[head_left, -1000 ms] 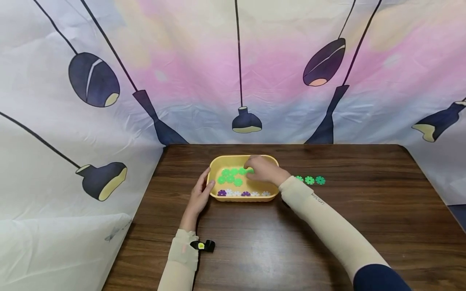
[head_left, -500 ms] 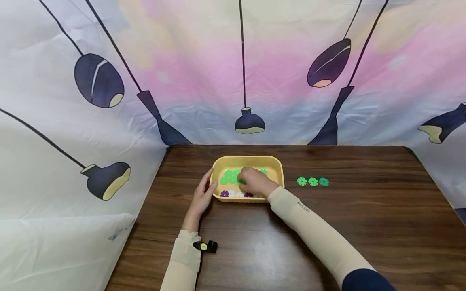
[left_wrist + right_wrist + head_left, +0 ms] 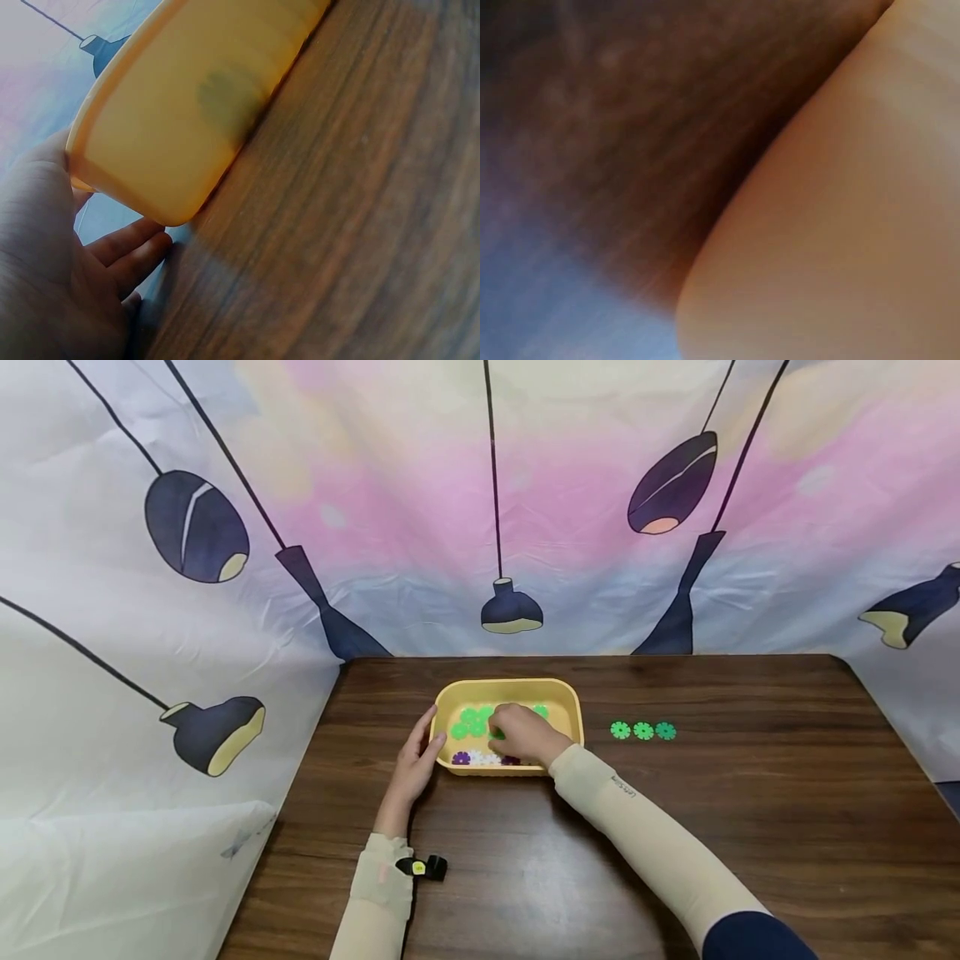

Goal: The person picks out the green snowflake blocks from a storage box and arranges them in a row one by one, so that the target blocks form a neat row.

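Note:
A yellow plastic basin (image 3: 562, 693) holds several light green snowflake discs (image 3: 468, 717), with purple and white ones along its near side. My left hand (image 3: 414, 768) grips the basin's left end, thumb over the rim and other fingers along the outside; the left wrist view shows this hand (image 3: 82, 255) against the basin wall (image 3: 157, 135). My right hand (image 3: 525, 732) reaches inside, its curled fingers pinching a green snowflake disc (image 3: 496, 735) mostly hidden beneath them. In the right wrist view, the basin's blurred wall (image 3: 832, 225) fills the right side.
Right of the basin, three green discs (image 3: 643, 731) lie in a row on the dark wooden table (image 3: 750, 810). A cloth printed with hanging lamps (image 3: 585, 527) stands behind the table. A black wrist strap device (image 3: 431, 867) sits on my left sleeve.
My right hand has moved left and toward me inside the basin, onto a green disc, then stayed there. My left hand keeps its grip on the basin.

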### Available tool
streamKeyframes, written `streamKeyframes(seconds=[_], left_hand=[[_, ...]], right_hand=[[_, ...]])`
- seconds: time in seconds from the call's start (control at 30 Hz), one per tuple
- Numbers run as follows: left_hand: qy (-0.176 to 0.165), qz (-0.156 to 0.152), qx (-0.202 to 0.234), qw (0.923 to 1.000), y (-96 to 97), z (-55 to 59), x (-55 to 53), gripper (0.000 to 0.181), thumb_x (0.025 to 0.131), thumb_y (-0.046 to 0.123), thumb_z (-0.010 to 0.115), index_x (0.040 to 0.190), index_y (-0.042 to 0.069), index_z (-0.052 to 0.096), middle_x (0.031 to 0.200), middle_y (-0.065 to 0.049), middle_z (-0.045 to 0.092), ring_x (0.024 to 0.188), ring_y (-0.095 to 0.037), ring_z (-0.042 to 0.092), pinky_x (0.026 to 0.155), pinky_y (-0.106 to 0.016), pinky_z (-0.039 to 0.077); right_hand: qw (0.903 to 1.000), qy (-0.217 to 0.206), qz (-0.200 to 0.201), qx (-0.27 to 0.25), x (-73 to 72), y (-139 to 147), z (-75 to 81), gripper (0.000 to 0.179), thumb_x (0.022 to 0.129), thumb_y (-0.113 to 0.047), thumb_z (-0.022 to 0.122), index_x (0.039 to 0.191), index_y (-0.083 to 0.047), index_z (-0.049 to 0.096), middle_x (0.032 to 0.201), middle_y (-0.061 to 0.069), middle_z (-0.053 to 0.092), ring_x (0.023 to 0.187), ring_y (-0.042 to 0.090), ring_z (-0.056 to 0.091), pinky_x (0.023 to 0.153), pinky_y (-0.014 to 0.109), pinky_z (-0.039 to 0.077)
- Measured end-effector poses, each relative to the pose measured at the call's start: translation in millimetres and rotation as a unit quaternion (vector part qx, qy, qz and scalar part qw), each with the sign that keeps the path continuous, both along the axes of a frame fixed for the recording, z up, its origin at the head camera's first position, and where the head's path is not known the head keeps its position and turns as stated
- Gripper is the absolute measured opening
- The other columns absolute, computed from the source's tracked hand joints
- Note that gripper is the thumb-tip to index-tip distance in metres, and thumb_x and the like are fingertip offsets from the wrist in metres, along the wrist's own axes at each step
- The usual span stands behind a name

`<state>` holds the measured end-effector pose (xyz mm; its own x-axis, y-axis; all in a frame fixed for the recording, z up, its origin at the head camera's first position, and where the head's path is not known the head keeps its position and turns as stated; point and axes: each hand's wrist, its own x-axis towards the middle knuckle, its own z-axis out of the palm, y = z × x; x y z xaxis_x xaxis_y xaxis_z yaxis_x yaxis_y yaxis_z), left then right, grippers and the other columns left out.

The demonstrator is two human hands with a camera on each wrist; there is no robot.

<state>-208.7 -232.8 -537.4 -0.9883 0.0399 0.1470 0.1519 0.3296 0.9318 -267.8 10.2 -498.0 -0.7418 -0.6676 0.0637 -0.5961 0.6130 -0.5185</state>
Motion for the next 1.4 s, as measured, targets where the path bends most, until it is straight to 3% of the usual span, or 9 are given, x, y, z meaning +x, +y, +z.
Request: streamKeyframes(seconds=[0.13,0.23,0.53,0.83,0.93,1.1,1.3,1.4], left_hand=[[0.001,0.000,0.005,1.0000,0.1,0.3,1.2,0.057,0.111,0.025,0.058,0.164,0.016,0.040,0.165,-0.014,0.042,0.152,-0.032,0.036,0.122,-0.054,0.029],[-0.004,-0.001,0.011,0.9999,0.1,-0.3,1.6,0.057,0.111,0.024,0.058,0.165,0.017,0.040,0.164,-0.015,0.044,0.151,-0.032,0.037,0.121,-0.054,0.030],[-0.005,-0.002,0.015,0.9999,-0.4,-1.1,0.8,0.057,0.111,0.023,0.057,0.165,0.017,0.039,0.162,-0.017,0.045,0.147,-0.033,0.042,0.117,-0.053,0.035],[-0.003,-0.007,0.022,0.9997,-0.3,-0.3,1.7,0.058,0.111,0.024,0.058,0.165,0.018,0.039,0.159,-0.019,0.048,0.145,-0.032,0.043,0.118,-0.054,0.034],[-0.001,-0.007,0.020,0.9998,0.3,0.1,1.5,0.058,0.111,0.023,0.058,0.165,0.018,0.039,0.158,-0.020,0.049,0.144,-0.034,0.045,0.117,-0.054,0.036],[0.001,-0.004,0.015,0.9999,1.1,-1.2,0.7,0.057,0.111,0.023,0.058,0.165,0.017,0.039,0.160,-0.018,0.047,0.146,-0.034,0.043,0.117,-0.053,0.036],[0.003,-0.004,0.019,0.9998,0.9,-1.8,-0.3,0.057,0.111,0.021,0.057,0.164,0.014,0.040,0.166,-0.014,0.040,0.151,-0.033,0.038,0.119,-0.053,0.033],[0.001,-0.002,0.023,0.9997,1.3,-1.8,-0.4,0.056,0.111,0.020,0.057,0.164,0.014,0.040,0.166,-0.014,0.040,0.151,-0.032,0.037,0.120,-0.054,0.032]], right_hand=[[1.0000,0.001,0.007,0.001,0.7,-0.7,-0.9,0.007,0.098,-0.006,0.068,0.091,-0.009,0.069,0.090,0.002,0.060,0.076,0.014,0.050,0.071,0.032,0.047],[0.9999,0.003,0.009,0.011,1.1,-1.6,-1.7,0.006,0.097,-0.004,0.066,0.099,-0.008,0.070,0.093,0.003,0.061,0.078,0.015,0.052,0.071,0.031,0.049],[0.9995,0.024,0.010,0.016,-0.6,-3.0,-3.2,0.014,0.092,0.001,0.065,0.104,-0.005,0.071,0.095,0.005,0.062,0.080,0.017,0.053,0.072,0.032,0.048],[0.9994,0.010,0.024,0.021,-4.8,0.5,-3.5,0.011,0.089,0.000,0.066,0.083,-0.008,0.064,0.088,0.005,0.055,0.073,0.015,0.039,0.066,0.030,0.038],[0.9994,0.010,0.025,0.024,-4.8,0.4,-2.9,0.007,0.089,0.000,0.068,0.090,-0.007,0.069,0.093,0.006,0.059,0.076,0.014,0.044,0.068,0.030,0.044],[0.9990,0.013,0.024,0.035,-3.3,-1.2,-2.1,0.016,0.091,-0.001,0.070,0.106,-0.006,0.074,0.102,0.006,0.065,0.086,0.014,0.056,0.079,0.031,0.053],[0.9981,0.034,0.036,0.037,-2.2,-3.3,-0.8,0.011,0.090,0.000,0.070,0.097,-0.007,0.072,0.095,0.004,0.059,0.083,0.017,0.050,0.072,0.031,0.046],[0.9973,0.047,0.043,0.035,-2.4,-3.4,-1.4,0.012,0.090,0.000,0.071,0.098,-0.007,0.076,0.093,0.002,0.059,0.084,0.017,0.052,0.073,0.030,0.048]])
